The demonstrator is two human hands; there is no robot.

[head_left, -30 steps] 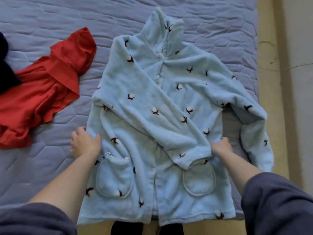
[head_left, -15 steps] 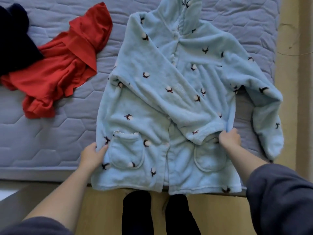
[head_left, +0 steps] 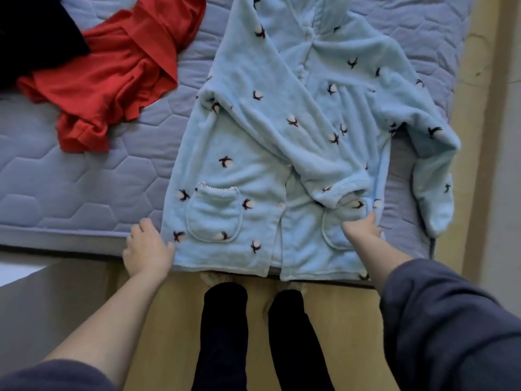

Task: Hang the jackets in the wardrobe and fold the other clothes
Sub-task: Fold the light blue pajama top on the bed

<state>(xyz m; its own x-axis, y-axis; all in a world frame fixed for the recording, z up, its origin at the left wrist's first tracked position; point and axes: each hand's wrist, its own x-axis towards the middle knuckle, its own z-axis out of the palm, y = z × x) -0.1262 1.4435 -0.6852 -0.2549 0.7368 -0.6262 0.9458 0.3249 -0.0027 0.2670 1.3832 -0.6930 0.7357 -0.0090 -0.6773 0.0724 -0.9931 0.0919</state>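
A grey quilted mattress (head_left: pixel 70 179) fills the upper view, and a pale wood floor (head_left: pixel 169 320) shows below it. The light blue robe (head_left: pixel 253 153) lies front up on the mattress, hood away from the person, with its hem at the near edge. Its left sleeve (head_left: pixel 282 108) is folded slantwise across the front, the cuff ending just above the right pocket (head_left: pixel 335 235). The right sleeve (head_left: pixel 434 165) bends down along the mattress's right side. A crumpled red garment (head_left: pixel 107 80) lies to the left, apart from the robe, and touches a dark garment (head_left: pixel 36 38) in the corner. The hands are well apart. The left hand (head_left: pixel 148 246) sits at the robe's lower left edge with its thumb touching the fabric, but whether it grips cannot be told. The right hand (head_left: pixel 362 228) grips the robe beside the right pocket.
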